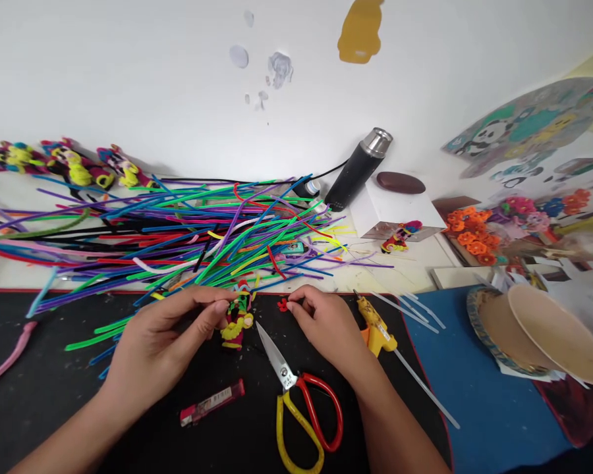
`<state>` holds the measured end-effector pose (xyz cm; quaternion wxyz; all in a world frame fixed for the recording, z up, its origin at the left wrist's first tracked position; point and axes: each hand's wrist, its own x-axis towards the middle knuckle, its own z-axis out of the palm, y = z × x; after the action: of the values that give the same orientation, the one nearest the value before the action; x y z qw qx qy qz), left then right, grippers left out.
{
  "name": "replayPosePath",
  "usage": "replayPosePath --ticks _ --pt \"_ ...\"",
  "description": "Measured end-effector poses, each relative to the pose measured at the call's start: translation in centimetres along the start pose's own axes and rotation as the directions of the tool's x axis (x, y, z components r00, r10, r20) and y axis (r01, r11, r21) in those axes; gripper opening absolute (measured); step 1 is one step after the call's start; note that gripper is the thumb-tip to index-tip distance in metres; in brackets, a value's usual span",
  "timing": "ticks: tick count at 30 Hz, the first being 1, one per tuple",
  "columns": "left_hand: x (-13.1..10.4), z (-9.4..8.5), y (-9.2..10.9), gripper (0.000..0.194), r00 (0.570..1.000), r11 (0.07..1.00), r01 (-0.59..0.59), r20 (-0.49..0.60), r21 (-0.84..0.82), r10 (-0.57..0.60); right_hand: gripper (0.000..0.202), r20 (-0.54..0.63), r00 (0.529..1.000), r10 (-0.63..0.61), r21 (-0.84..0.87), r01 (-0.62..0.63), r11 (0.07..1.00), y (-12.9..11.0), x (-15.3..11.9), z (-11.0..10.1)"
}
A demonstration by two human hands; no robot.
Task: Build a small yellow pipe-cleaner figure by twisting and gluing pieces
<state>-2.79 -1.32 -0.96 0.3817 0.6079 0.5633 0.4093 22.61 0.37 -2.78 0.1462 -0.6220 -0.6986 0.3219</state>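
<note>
My left hand (165,336) is pinched around something too small to make out, just left of a small yellow, green and maroon pipe-cleaner figure (233,329) lying on the black mat (148,438). Between the thumb and fingertips of my right hand (326,326) is the edge of a small red curled piece (282,305). Scissors (284,374) with one red and one yellow handle lie between my hands, tip toward the figure. Below my left hand is a pink-red packet (212,403). A yellow glue gun (374,326) rests right of my right hand.
Many coloured pipe cleaners (178,230) spread along the wall. Similar figures (74,164) lie back left. A black flask (358,171) leans beside a white box (395,207). Glue sticks (415,311), orange flowers (474,230) and a paper bowl (556,329) are at the right.
</note>
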Motion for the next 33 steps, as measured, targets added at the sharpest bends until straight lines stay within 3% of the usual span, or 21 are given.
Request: replayPosePath --ticks 13,20,25,33 --pt "-0.48 -0.09 -0.26 0.026 0.996 0.995 0.09 0.007 0.052 -0.09 0.014 0.056 0.998 0.003 -0.061 0.0 0.998 -0.06 -0.05 -0.32" --pt "-0.18 -0.09 -0.23 0.021 0.999 0.994 0.051 0.014 0.099 -0.052 0.015 0.035 0.999 -0.027 -0.022 0.028 0.999 0.22 -0.2 -0.34" --pt "-0.08 0.17 -0.2 0.018 1.0 0.993 0.006 0.009 0.115 -0.007 0.017 0.094 0.99 -0.102 0.035 0.099 0.994 -0.24 -0.39 -0.44" --pt "-0.06 0.3 -0.15 0.015 1.0 0.995 -0.014 0.005 0.101 0.013 0.02 0.118 0.986 -0.122 0.0 0.123 0.992 -0.28 -0.44 -0.43"
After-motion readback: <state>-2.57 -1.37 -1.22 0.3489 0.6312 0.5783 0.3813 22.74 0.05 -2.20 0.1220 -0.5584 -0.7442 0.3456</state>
